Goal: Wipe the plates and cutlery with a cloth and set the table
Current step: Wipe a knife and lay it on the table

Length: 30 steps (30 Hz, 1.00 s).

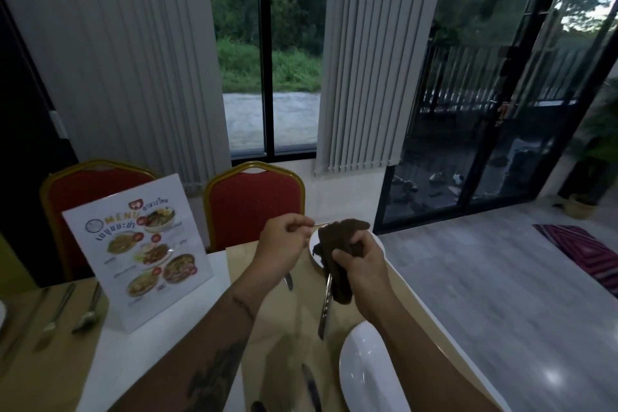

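Note:
My left hand (284,244) pinches the thin handle of a piece of cutlery above the table's far end. The other end of that piece goes into a dark brown cloth (341,237), which my right hand (361,264) grips around it. Behind both hands a white plate (313,246) lies mostly hidden. A silver knife (325,308) shows just below the cloth; I cannot tell whether it is held or lying on the tan placemat (240,264). Another silver tip (288,281) pokes out under my left wrist. A second white plate (364,368) lies near me.
A standing menu card (143,244) is on the white table to the left. More cutlery (60,308) lies on a placemat at the far left, and a knife (311,388) lies near the bottom. Two red chairs (254,204) face me. The table's right edge drops to the grey floor.

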### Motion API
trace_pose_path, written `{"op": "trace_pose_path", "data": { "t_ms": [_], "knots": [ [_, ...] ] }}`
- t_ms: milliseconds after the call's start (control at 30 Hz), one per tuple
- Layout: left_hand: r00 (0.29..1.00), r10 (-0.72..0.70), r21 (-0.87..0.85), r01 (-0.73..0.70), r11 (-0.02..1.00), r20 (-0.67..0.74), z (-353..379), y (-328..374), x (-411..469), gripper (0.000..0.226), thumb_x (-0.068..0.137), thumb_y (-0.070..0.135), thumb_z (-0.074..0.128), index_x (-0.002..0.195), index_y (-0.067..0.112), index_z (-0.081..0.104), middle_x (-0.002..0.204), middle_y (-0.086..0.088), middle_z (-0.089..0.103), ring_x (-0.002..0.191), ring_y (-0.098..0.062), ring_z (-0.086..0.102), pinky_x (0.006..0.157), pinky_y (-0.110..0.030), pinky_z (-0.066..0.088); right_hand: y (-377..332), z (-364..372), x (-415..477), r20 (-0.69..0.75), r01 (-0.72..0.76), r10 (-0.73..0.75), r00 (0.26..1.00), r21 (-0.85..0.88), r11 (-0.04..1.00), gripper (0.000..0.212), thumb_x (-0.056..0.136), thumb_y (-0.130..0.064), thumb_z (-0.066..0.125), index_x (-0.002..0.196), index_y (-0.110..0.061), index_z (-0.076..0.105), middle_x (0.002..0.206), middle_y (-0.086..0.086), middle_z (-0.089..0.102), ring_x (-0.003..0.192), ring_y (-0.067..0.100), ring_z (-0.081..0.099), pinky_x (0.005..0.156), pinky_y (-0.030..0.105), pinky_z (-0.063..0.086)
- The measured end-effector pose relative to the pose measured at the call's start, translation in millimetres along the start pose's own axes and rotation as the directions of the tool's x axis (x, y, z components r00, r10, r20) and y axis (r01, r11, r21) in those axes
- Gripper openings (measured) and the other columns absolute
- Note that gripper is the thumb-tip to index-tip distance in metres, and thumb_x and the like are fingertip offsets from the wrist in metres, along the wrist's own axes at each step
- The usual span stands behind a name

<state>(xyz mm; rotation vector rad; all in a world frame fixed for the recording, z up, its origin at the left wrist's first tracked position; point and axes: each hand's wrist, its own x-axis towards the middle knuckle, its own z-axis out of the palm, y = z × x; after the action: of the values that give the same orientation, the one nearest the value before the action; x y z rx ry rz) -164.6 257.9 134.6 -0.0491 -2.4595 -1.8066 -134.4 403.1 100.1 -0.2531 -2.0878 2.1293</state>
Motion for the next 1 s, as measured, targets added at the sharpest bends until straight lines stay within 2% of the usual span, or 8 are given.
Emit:
{"op": "trace_pose_path", "data": {
  "t_ms": [67,233,433,600,733,833,933,1000],
  "knots": [
    [0.995,0.018,0.074,-0.025,0.997,0.093,-1,7,4,0.020,0.092,0.009,0.059,0.090,0.021,0.074,0.085,0.003,0.070,0.080,-0.011,0.063,0.069,-0.023,0.047,-1,0,-9,0.062,0.049,-0.044,0.997,-0.086,0.995,0.018,0.090,0.007,0.061,0.096,-0.008,0.052,0.101,0.012,0.071,0.073,0.014,0.074,0.063,0.029,0.061],
    [0.947,-0.007,0.050,-0.009,0.999,0.320,-4,7,1,0.018,0.094,0.005,0.058,0.091,0.016,0.073,0.090,-0.007,0.070,0.082,-0.015,0.063,0.069,-0.025,0.051,4,-7,-16,0.155,0.039,-0.029,0.988,-0.064,0.997,0.028,0.090,0.009,0.058,0.107,-0.013,0.061,0.101,0.011,0.074,0.089,0.028,0.074,0.085,0.049,0.060],
    [0.874,-0.099,0.009,0.108,0.994,0.475,-7,1,3,0.017,0.090,0.005,0.066,0.106,0.005,0.069,0.098,-0.016,0.071,0.088,-0.023,0.068,0.077,-0.034,0.057,6,-16,-14,0.262,0.083,-0.052,0.964,-0.106,0.991,0.040,0.091,0.009,0.057,0.115,-0.022,0.064,0.105,0.002,0.076,0.097,0.019,0.073,0.086,0.039,0.061],
    [0.943,-0.020,0.064,-0.002,0.998,0.331,-8,8,1,0.011,0.091,-0.002,0.060,0.091,0.002,0.070,0.082,-0.014,0.069,0.069,-0.017,0.065,0.056,-0.020,0.053,3,-16,-12,0.281,0.203,-0.151,0.948,-0.167,0.965,0.029,0.088,0.010,0.058,0.104,-0.014,0.060,0.099,0.004,0.074,0.090,0.017,0.073,0.076,0.031,0.061],
    [0.998,-0.006,-0.079,0.011,0.997,0.056,-10,12,4,0.014,0.089,0.001,0.063,0.081,0.010,0.070,0.074,-0.004,0.069,0.065,-0.015,0.065,0.057,-0.021,0.053,5,-10,-9,0.284,0.329,-0.255,0.924,-0.254,0.910,0.032,0.082,0.008,0.064,0.092,-0.019,0.052,0.102,0.003,0.067,0.099,0.019,0.067,0.080,0.035,0.062],
    [0.997,-0.013,-0.127,0.003,0.992,-0.081,-16,14,6,0.015,0.091,0.003,0.063,0.080,0.012,0.069,0.071,-0.004,0.067,0.062,-0.014,0.062,0.060,-0.024,0.054,14,-15,-9,0.347,0.357,-0.247,0.905,-0.298,0.885,0.035,0.082,0.013,0.061,0.091,-0.020,0.050,0.101,-0.004,0.063,0.099,0.015,0.063,0.074,0.026,0.060],
    [0.998,-0.043,-0.151,0.037,0.988,-0.038,-23,5,4,0.016,0.092,-0.002,0.058,0.089,0.011,0.067,0.083,-0.009,0.069,0.071,-0.018,0.065,0.065,-0.025,0.057,18,-29,-4,0.353,0.330,-0.201,0.914,-0.360,0.872,0.036,0.082,0.014,0.060,0.087,-0.020,0.049,0.095,-0.006,0.060,0.092,0.016,0.060,0.068,0.020,0.056],
    [0.996,0.011,-0.013,-0.010,1.000,0.088,-25,-6,1,0.022,0.094,-0.004,0.055,0.104,0.012,0.066,0.093,-0.008,0.068,0.077,-0.017,0.065,0.066,-0.021,0.055,16,-40,-1,0.351,0.311,-0.169,0.921,-0.402,0.861,0.038,0.079,0.016,0.059,0.085,-0.020,0.049,0.093,-0.003,0.061,0.090,0.017,0.060,0.065,0.017,0.054]
  ]
}}
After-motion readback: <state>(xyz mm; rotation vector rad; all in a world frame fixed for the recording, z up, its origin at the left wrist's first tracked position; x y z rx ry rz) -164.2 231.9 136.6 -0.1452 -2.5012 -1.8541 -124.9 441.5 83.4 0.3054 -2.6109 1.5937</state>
